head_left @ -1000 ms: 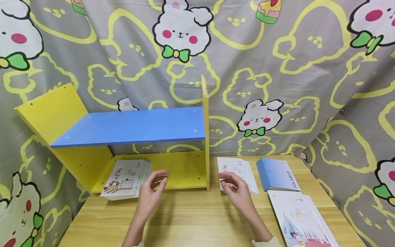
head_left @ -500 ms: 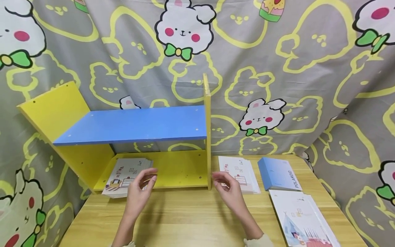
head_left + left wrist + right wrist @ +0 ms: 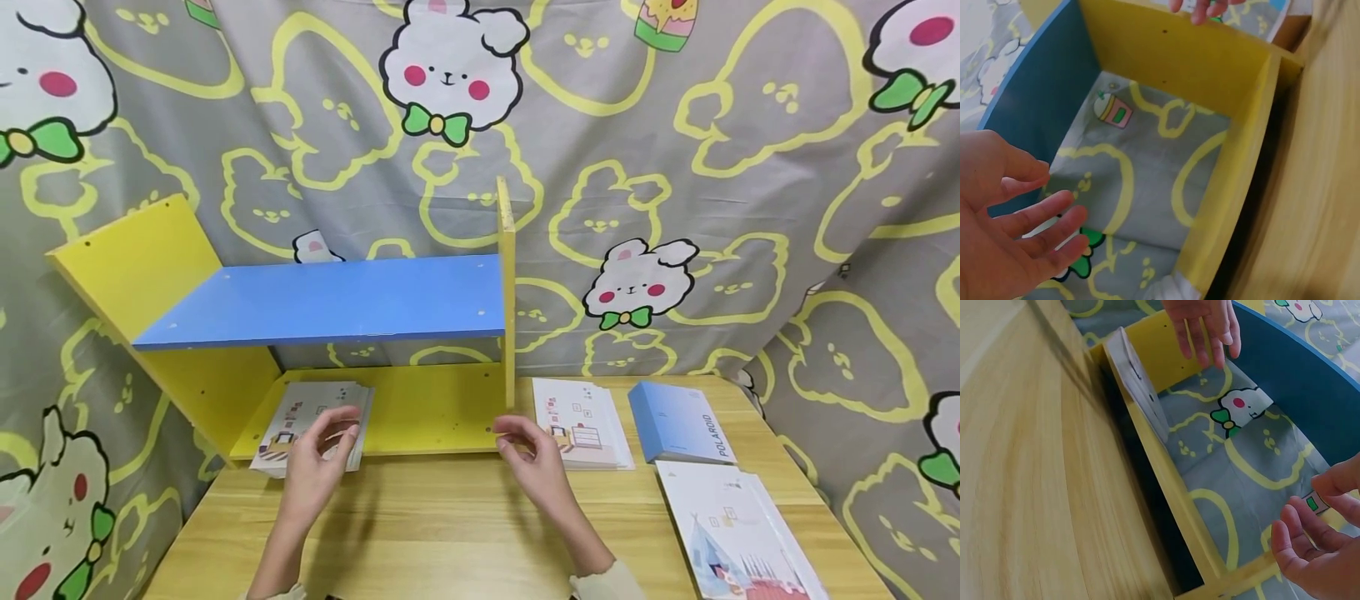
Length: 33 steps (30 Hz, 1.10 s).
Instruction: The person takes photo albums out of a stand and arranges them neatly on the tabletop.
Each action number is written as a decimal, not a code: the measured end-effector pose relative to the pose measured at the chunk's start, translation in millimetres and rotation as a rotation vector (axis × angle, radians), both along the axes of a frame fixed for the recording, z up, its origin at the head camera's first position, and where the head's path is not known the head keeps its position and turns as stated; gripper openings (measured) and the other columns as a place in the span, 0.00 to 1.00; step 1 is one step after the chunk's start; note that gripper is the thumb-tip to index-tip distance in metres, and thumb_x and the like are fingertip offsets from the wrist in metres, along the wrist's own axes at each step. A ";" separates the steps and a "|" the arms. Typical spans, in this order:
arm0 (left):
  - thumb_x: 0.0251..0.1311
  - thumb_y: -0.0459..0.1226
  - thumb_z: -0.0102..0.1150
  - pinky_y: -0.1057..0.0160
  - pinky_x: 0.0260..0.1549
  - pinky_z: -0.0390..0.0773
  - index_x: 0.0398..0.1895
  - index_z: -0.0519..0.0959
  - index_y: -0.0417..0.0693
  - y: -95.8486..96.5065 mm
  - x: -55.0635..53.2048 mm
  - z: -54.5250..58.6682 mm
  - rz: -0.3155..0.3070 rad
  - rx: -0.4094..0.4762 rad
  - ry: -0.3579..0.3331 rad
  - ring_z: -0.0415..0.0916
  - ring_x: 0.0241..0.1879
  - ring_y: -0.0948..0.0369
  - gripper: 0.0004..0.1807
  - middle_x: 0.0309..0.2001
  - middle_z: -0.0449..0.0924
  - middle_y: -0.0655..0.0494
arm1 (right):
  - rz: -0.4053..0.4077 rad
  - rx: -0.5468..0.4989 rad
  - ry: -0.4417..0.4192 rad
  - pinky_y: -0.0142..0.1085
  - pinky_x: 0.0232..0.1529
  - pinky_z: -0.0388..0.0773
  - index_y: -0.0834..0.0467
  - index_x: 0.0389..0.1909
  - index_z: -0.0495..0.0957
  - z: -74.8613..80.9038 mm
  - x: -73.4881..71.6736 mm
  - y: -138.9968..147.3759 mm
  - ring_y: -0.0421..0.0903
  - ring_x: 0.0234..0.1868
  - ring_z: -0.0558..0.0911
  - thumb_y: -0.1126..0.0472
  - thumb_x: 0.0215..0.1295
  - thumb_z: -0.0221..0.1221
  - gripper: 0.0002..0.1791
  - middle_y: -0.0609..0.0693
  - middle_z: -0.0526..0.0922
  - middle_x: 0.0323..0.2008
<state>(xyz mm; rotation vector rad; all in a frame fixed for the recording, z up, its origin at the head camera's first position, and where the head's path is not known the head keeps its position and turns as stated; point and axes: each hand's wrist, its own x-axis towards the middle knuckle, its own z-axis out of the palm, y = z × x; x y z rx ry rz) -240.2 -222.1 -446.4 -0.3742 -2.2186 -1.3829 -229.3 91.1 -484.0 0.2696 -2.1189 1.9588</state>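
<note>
My left hand [image 3: 318,458] hovers in front of a stack of white illustrated booklets [image 3: 281,421], which lies at the left end of a small shelf's yellow bottom board [image 3: 427,408]. The fingers are loosely bent and hold nothing, as the left hand [image 3: 1016,231] also shows in the left wrist view. My right hand [image 3: 536,458] is raised near the foot of the shelf's right side panel [image 3: 507,292], fingers relaxed. In the right wrist view, nothing is between the fingers of the right hand [image 3: 1322,544].
A blue middle board [image 3: 330,300] spans the shelf above the booklets. Right of the shelf on the wooden table [image 3: 450,533] lie another white booklet stack [image 3: 581,417], a blue POLAROID book [image 3: 678,425] and larger white booklets [image 3: 731,533]. A patterned curtain [image 3: 630,83] hangs behind.
Both hands have drifted left, the left one from the shelf's front toward the booklet stack, the right one away from the stack beside the shelf. The head view has shifted slightly.
</note>
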 end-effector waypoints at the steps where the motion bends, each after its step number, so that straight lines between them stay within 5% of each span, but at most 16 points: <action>1: 0.68 0.24 0.60 0.77 0.51 0.78 0.54 0.81 0.36 -2.2 -0.8 1.0 0.004 0.000 0.005 0.80 0.48 0.64 0.12 0.50 0.84 0.43 | 0.003 -0.001 -0.001 0.32 0.45 0.84 0.61 0.52 0.82 0.1 -0.5 -1.8 0.55 0.49 0.83 0.73 0.67 0.63 0.15 0.58 0.85 0.49; 17: 0.70 0.27 0.59 0.80 0.50 0.76 0.55 0.81 0.35 -41.8 -1.4 8.0 0.099 -0.001 -0.079 0.78 0.48 0.74 0.12 0.50 0.82 0.44 | 0.052 -0.066 -0.011 0.32 0.49 0.84 0.64 0.56 0.80 -5.1 -8.0 -32.1 0.60 0.53 0.82 0.72 0.68 0.62 0.17 0.60 0.84 0.52; 22: 0.71 0.28 0.59 0.81 0.50 0.75 0.56 0.81 0.37 -49.0 -0.8 7.6 0.151 0.005 -0.101 0.79 0.46 0.72 0.13 0.49 0.82 0.58 | 0.068 -0.085 -0.020 0.31 0.50 0.83 0.62 0.57 0.80 -6.8 -8.5 -40.4 0.63 0.54 0.81 0.72 0.69 0.61 0.17 0.63 0.83 0.53; 29: 0.71 0.28 0.59 0.82 0.49 0.74 0.57 0.80 0.35 -58.4 -1.3 7.6 0.184 0.001 -0.099 0.77 0.47 0.75 0.14 0.52 0.82 0.44 | 0.089 -0.102 -0.032 0.31 0.49 0.83 0.62 0.57 0.79 -11.2 -11.4 -52.3 0.57 0.52 0.81 0.71 0.70 0.60 0.16 0.62 0.83 0.53; 33: 0.71 0.29 0.59 0.83 0.47 0.75 0.57 0.81 0.36 -64.1 -0.4 6.4 0.212 0.006 -0.104 0.76 0.47 0.77 0.14 0.49 0.82 0.59 | 0.111 -0.114 -0.043 0.30 0.48 0.83 0.62 0.57 0.79 -13.8 -12.9 -60.2 0.58 0.52 0.81 0.71 0.71 0.60 0.16 0.64 0.82 0.53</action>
